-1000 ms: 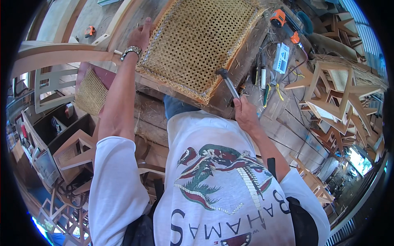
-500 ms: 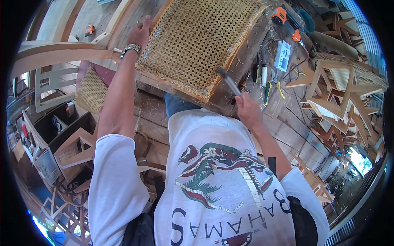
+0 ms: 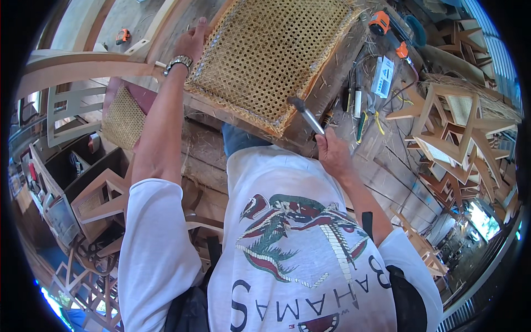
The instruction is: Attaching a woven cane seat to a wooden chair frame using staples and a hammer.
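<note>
The left hand [image 3: 192,40] lies flat, fingers extended, on the far edge of the cane-woven seat frame [image 3: 271,55] on the workbench [image 3: 381,160]. The right hand [image 3: 332,152] grips a hammer [image 3: 306,115] in a closed fist, its head now lower against the frame's near edge than a second ago.

The cane seat frame [image 3: 271,58] is lying on the bench [image 3: 354,149], and everything else is sitting around it. The left hand [image 3: 192,41] is resting on the frame's left edge. The right hand [image 3: 332,152] is staying just off the frame's near right corner, its grip closed on a hammer [image 3: 306,114] whose head is touching that corner. To the right of the frame, hand tools [image 3: 359,108] and a small box [image 3: 383,76] are lying on the bench, with a power drill [image 3: 387,30] beyond its far right corner. Stacked chair frames [image 3: 453,127] are standing farther right. A smaller cane panel [image 3: 123,117] is lying left of the frame, below it.
</note>
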{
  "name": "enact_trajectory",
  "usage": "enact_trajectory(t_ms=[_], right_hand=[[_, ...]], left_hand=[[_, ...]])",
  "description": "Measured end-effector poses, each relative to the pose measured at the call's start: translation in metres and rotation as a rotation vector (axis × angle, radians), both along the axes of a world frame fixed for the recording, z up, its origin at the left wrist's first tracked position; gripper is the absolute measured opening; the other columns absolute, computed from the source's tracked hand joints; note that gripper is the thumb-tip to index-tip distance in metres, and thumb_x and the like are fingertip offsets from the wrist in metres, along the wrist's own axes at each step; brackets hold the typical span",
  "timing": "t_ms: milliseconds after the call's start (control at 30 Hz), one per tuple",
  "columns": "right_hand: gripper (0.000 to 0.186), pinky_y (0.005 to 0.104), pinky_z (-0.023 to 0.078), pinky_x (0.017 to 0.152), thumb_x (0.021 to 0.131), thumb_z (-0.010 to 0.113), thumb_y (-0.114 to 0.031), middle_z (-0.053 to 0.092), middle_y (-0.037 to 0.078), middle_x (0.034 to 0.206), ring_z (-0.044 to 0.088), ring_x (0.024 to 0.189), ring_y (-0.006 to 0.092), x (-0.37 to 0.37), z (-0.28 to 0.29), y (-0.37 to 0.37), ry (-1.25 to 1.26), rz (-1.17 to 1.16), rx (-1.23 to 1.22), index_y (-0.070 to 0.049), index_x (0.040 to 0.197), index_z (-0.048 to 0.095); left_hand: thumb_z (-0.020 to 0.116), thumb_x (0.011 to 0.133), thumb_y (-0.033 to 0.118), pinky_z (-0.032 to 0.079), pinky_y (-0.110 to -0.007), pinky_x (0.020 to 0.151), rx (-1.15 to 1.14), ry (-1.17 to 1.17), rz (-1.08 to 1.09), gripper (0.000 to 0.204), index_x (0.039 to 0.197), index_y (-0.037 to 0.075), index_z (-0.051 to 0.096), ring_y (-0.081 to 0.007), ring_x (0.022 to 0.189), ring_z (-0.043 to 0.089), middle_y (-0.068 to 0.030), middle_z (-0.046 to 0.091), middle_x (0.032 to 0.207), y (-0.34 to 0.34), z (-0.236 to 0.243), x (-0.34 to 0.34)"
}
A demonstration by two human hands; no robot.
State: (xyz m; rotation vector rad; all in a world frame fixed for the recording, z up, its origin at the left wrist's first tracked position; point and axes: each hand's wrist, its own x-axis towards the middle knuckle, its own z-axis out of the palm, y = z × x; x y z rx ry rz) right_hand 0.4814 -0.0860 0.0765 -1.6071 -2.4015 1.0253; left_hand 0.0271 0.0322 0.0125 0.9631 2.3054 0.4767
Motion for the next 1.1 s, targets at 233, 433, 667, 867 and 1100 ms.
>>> enact_trajectory(t_ms=[233,433,667,867,1100], right_hand=[[0.034,0.0529,0.047,0.060,0.101,0.046,-0.037,0.058,0.023,0.073,0.059,0.071,0.0469,-0.009,0.013,-0.007,0.074,-0.028,-0.030,-0.005,0.089,0.046],[0.033,0.0529,0.046,0.060,0.102,0.046,-0.035,0.057,0.022,0.075,0.058,0.071,0.0465,0.002,-0.005,-0.016,0.059,0.004,-0.050,-0.005,0.090,0.047],[0.030,0.0503,0.046,0.058,0.100,0.050,-0.033,0.057,0.021,0.075,0.059,0.071,0.0439,-0.003,-0.007,-0.016,-0.011,0.060,0.026,-0.006,0.087,0.048],[0.028,0.0496,0.047,0.056,0.099,0.053,-0.031,0.057,0.020,0.075,0.059,0.068,0.0433,0.003,-0.002,-0.021,0.050,0.057,0.015,-0.006,0.087,0.048],[0.029,0.0495,0.047,0.056,0.098,0.054,-0.032,0.058,0.020,0.073,0.059,0.067,0.0431,0.005,-0.010,-0.022,0.047,0.101,0.017,-0.006,0.087,0.048]], left_hand=[[0.031,0.086,0.080,0.048,-0.042,0.089,0.039,0.024,0.000,0.077,0.104,0.021,0.076,-0.0294,0.099,0.067,-0.0106,0.073,0.096,0.001,-0.002,-0.001],[0.030,0.086,0.080,0.047,-0.044,0.091,0.013,-0.021,-0.013,0.076,0.105,0.022,0.075,-0.0320,0.103,0.065,-0.0134,0.072,0.101,0.000,0.003,0.002],[0.028,0.087,0.080,0.047,-0.044,0.092,0.031,0.007,-0.025,0.075,0.106,0.025,0.075,-0.0321,0.103,0.066,-0.0132,0.072,0.100,0.002,0.001,-0.001],[0.029,0.086,0.080,0.047,-0.042,0.091,0.023,-0.006,-0.022,0.077,0.106,0.021,0.075,-0.0308,0.101,0.066,-0.0114,0.072,0.097,0.001,0.006,0.003],[0.029,0.086,0.080,0.046,-0.043,0.091,0.046,-0.011,-0.027,0.079,0.106,0.019,0.075,-0.0325,0.101,0.065,-0.0143,0.072,0.098,-0.001,0.002,0.000]])
